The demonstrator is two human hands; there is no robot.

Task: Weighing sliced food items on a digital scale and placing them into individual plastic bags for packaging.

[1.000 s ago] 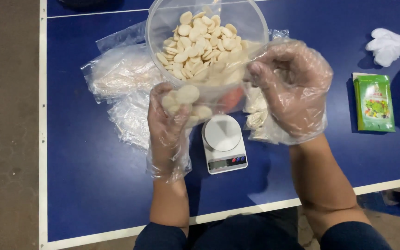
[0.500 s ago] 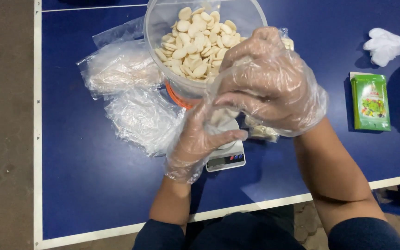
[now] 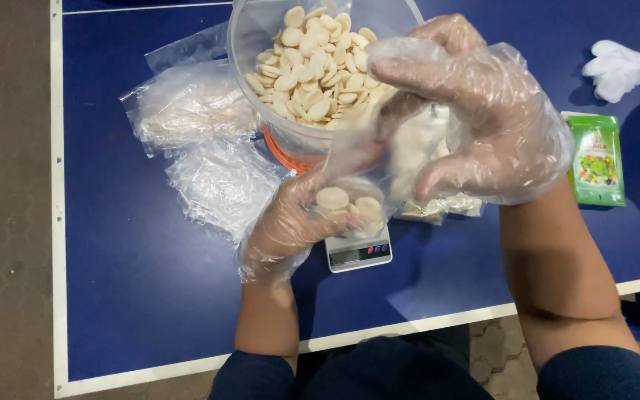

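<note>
Blue table (image 3: 135, 296) with a white edge line; bare floor to the left and below.

Both hands wear loose clear plastic gloves. Left hand (image 3: 298, 222) is cupped palm-up over the scale (image 3: 359, 253), fingers curled around the bottom of a small clear bag (image 3: 357, 196) that holds a few pale chips (image 3: 332, 198). Right hand (image 3: 475, 111) pinches the bag's upper edge and holds its mouth up by the rim of the tub (image 3: 290, 137), so both hands grasp the same bag.

Step in hand, as I read it: portioning chips from tub to bag, with only a few pieces in so far. A next move would call for keeping the bag mouth wide and the bottom supported, since the film is limp and collapses easily.

Chips: flat, oval, cream-white, dry-looking, heaped high in the clear round tub. The tub has an orange band at its base and stands just behind the scale. Scale mostly hidden under the bag; its reading cannot be told.

Left of the tub lie two filled clear packs (image 3: 194, 104). On the right are a green packet (image 3: 596, 159) and a crumpled white glove (image 3: 616, 68).
</note>
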